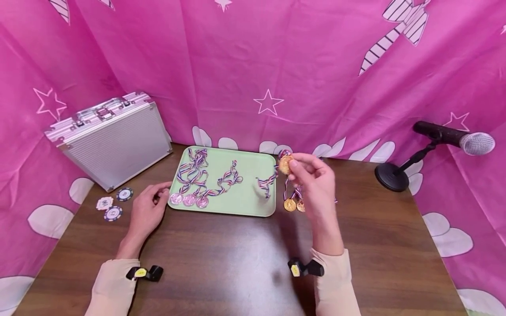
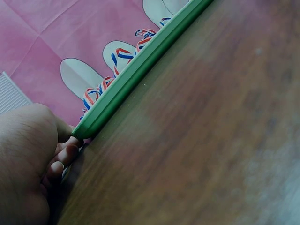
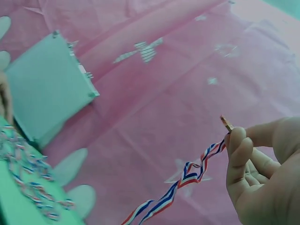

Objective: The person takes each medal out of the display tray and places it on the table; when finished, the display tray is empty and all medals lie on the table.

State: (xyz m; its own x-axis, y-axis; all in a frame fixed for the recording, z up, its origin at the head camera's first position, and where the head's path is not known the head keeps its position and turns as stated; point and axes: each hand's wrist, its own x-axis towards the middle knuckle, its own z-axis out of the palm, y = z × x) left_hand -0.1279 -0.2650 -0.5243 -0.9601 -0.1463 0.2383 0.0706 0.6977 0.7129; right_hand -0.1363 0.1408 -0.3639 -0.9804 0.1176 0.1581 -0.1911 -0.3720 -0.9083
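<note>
My right hand (image 1: 314, 180) pinches a gold medal (image 1: 285, 164) between thumb and fingertips, raised by the right end of a light green tray (image 1: 249, 210). Its red, white and blue ribbon (image 3: 176, 187) hangs down, the lower part over the tray's right side in the head view. At the tray's left edge, my left hand (image 1: 148, 210) holds the rim, fingers curled at the corner in the left wrist view. On the tray, three pinkish medals (image 1: 189, 200) lie in a row at the front left, their ribbons (image 1: 193, 173) trailing behind. More gold medals (image 1: 290, 205) lie right of the tray, partly hidden by my right hand.
A silver case (image 1: 118, 145) stands at the back left, with three poker chips (image 1: 113, 213) on the wooden table (image 1: 229, 267) before it. At the back right stands a microphone (image 1: 454, 137) on a black stand. A pink curtain (image 1: 237, 66) hangs behind the table.
</note>
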